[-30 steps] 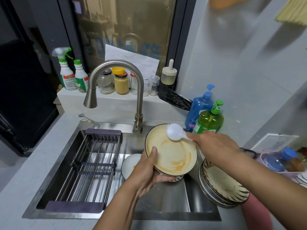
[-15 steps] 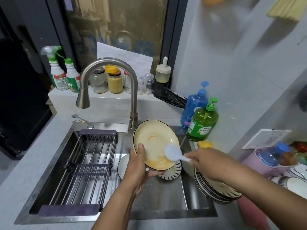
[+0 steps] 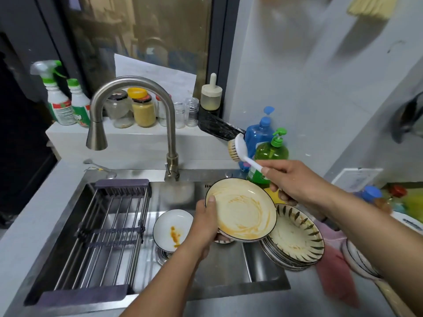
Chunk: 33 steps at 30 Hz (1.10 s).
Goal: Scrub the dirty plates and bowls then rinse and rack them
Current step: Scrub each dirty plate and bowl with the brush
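My left hand [image 3: 204, 221] grips the left rim of a cream plate [image 3: 242, 212] smeared with orange sauce, holding it tilted over the sink [image 3: 219, 277]. My right hand [image 3: 295, 183] holds the white handle of a dish brush [image 3: 237, 149], lifted up and away from the plate, bristles facing left. A white bowl [image 3: 170, 228] with an orange stain sits in the sink basin. A stack of dirty leaf-patterned plates [image 3: 295, 243] rests on the sink's right edge. The dark drying rack [image 3: 103, 229] spans the left half of the sink.
The faucet [image 3: 130, 110] arches over the rack. Green [image 3: 271, 154] and blue [image 3: 259, 133] soap bottles stand behind the brush. Jars and spray bottles [image 3: 66, 104] line the back ledge. More dishes [image 3: 359, 259] and a pink cloth [image 3: 336, 271] lie at the right.
The brush has lifted off the plate's face, up and to the right toward the soap bottles. The plate has tipped flatter and lower, uncovering the stained bowl.
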Tool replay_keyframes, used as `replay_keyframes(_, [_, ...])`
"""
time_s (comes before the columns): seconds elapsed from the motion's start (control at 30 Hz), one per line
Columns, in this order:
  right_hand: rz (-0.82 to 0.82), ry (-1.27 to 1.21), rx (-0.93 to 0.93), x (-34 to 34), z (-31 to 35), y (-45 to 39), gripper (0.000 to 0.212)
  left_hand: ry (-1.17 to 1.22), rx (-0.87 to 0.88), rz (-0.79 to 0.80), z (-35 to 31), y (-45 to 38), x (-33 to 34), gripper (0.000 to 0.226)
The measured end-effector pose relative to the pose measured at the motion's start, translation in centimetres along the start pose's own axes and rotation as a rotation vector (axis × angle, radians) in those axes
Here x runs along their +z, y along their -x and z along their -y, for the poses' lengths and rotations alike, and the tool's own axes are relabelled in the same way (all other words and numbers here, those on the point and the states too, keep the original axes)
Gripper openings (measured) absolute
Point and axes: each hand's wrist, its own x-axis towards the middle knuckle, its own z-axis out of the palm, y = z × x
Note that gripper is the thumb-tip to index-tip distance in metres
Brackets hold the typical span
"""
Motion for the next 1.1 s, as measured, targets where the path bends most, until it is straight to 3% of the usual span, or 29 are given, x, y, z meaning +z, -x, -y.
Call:
replay_keyframes(0.13, [-0.061,-0.141,-0.010,-1.4,0.3,0.7,0.026,-0.223,0.097,-0.036,0.7,-1.4,3.1,0.046])
replay_keyframes(0.4, [-0.151,-0.176,0.052,-3.8,-2.0,2.7,0.028,-0.490,0.104,0.060,2.1,-3.4,9.5,0.054])
replay_keyframes(0.63, [-0.222,-0.214,0.107,-5.4,-3.7,4.1,0.029,-0.605,0.138,0.136,3.7,-4.8,11.8,0.052])
replay_keyframes(1.1, [-0.156,-0.221,0.150,-5.9,-6.2,3.3,0.028,-0.890,0.142,0.226,4.7,-7.1,12.8,0.054])
